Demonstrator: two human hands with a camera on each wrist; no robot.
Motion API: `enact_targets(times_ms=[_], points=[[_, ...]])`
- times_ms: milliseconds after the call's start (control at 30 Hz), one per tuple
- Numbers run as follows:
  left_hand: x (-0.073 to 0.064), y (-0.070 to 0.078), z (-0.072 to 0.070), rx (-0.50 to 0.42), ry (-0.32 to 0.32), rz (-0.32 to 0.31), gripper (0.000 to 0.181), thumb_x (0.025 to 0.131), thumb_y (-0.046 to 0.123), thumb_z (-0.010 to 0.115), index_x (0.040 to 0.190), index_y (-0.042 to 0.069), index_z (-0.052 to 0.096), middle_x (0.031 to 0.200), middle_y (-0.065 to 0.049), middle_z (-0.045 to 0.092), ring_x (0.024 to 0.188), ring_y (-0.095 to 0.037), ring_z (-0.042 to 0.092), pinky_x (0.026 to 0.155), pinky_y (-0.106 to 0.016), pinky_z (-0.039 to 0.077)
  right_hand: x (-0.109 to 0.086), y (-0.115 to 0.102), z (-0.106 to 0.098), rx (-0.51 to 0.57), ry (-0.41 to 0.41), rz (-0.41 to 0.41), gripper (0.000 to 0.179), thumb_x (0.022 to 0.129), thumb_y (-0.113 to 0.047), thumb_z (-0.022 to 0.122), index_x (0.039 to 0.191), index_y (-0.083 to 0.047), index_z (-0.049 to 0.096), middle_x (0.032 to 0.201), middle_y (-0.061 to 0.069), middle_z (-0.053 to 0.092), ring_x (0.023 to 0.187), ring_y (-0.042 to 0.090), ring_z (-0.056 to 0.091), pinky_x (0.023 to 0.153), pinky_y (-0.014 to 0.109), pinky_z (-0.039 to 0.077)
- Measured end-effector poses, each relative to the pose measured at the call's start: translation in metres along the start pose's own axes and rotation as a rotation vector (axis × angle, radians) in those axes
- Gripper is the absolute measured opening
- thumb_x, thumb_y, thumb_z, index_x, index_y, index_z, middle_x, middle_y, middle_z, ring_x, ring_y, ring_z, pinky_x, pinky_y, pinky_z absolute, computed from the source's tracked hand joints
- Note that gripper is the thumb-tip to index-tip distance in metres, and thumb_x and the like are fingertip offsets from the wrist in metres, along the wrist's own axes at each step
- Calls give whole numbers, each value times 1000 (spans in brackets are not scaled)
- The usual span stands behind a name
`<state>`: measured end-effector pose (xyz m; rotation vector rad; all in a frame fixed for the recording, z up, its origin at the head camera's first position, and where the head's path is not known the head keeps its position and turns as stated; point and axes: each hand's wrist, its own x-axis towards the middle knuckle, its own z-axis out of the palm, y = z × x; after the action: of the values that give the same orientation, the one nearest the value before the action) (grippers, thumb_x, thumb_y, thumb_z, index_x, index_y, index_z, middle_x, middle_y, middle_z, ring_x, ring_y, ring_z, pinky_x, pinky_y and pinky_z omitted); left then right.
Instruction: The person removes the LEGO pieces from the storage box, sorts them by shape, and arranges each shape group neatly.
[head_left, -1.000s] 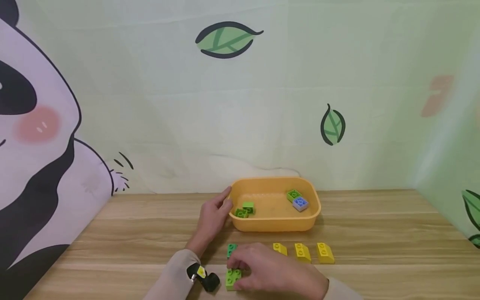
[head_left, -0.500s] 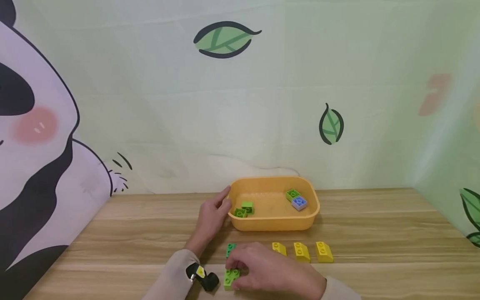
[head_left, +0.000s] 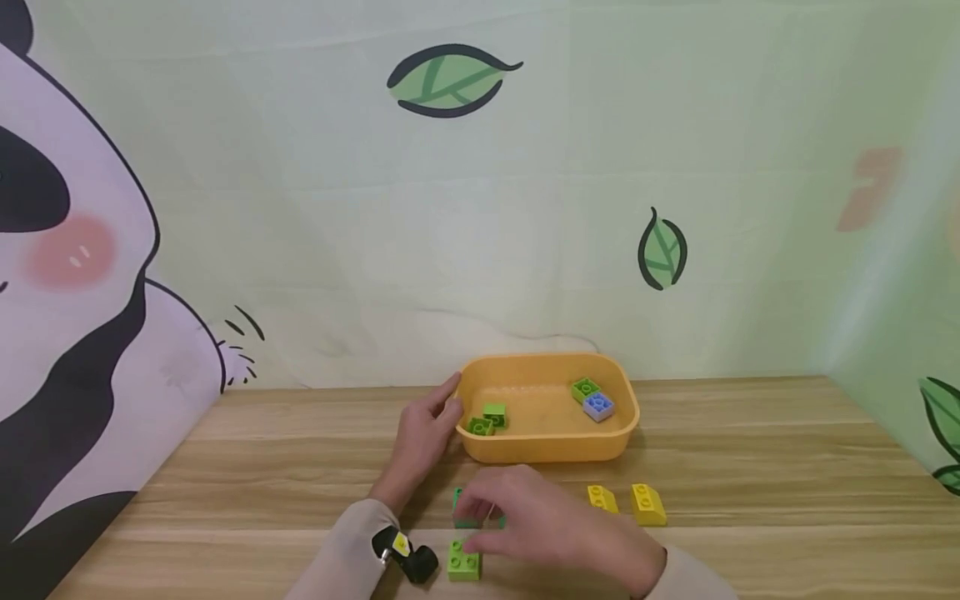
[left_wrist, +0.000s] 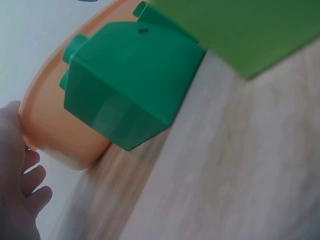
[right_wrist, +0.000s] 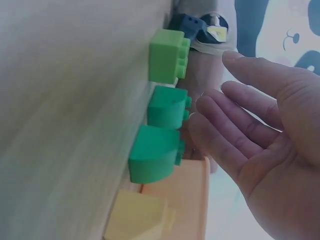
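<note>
In the head view my left hand rests against the left end of an orange tray, fingertips at its rim. My right hand hovers over a row of toy building bricks, fingers spread loosely and holding nothing. Beneath its thumb stands a light green brick. Two dark green sloped bricks are partly hidden by that hand; the right wrist view shows the nearer brick and the farther brick side by side, apart from the fingers. A yellow brick follows in that row.
Two yellow sloped bricks, one partly behind the right hand and one farther right, stand on the wooden table. Inside the tray lie green bricks and a blue brick. A printed cloth wall rises behind.
My right hand has lifted off the light green brick and shifted slightly away from me, now covering the leftmost yellow brick. The left hand and tray have stayed put.
</note>
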<state>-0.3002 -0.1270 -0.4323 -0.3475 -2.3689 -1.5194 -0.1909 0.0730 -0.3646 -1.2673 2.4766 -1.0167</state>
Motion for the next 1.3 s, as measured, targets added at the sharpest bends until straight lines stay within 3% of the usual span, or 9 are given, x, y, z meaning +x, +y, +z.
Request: enact_targets(times_ms=[200, 433, 667, 767, 1100, 1300], points=[[0, 1, 0, 8, 1, -15, 49, 102, 20, 61, 150, 8, 61, 150, -9, 58, 137, -28, 55, 112, -51, 47, -1, 1, -12, 34, 55, 18, 21, 97, -19, 80, 115, -11, 74, 110, -4, 75, 102, 7, 69, 91, 25, 58], [-1, 2, 0, 6, 2, -12, 49, 102, 18, 61, 149, 7, 61, 149, -11, 59, 122, -22, 59, 110, -51, 49, -3, 3, -27, 53, 117, 64, 24, 99, -23, 78, 119, -13, 74, 113, -6, 74, 104, 11, 69, 92, 32, 60], [0, 1, 1, 10, 5, -10, 48, 102, 17, 61, 149, 7, 61, 149, -10, 59, 134, -27, 58, 111, -52, 48, -7, 6, -36, 9, 208, 41, 23, 99, -22, 78, 119, -12, 73, 114, -3, 73, 105, 14, 69, 92, 33, 60], [0, 1, 1, 5, 3, -12, 48, 102, 17, 60, 150, 7, 61, 150, -8, 59, 131, -24, 59, 111, -51, 48, -6, 9, -40, -26, 227, 50, 25, 99, -22, 78, 120, -10, 73, 115, 0, 73, 105, 16, 70, 93, 36, 60], [0, -1, 2, -8, -4, -2, 48, 103, 17, 60, 150, 6, 60, 150, -8, 59, 138, -30, 56, 112, -50, 47, 2, 22, -63, -60, 256, 86, 21, 100, -21, 76, 118, -11, 73, 114, -2, 74, 106, 19, 70, 96, 44, 60], [1, 0, 2, -3, -8, -1, 48, 104, 17, 59, 151, 5, 59, 151, -9, 58, 139, -31, 55, 112, -50, 46, 9, 30, -75, -98, 262, 110, 24, 99, -18, 76, 120, -7, 73, 117, 5, 75, 106, 19, 70, 97, 45, 60]])
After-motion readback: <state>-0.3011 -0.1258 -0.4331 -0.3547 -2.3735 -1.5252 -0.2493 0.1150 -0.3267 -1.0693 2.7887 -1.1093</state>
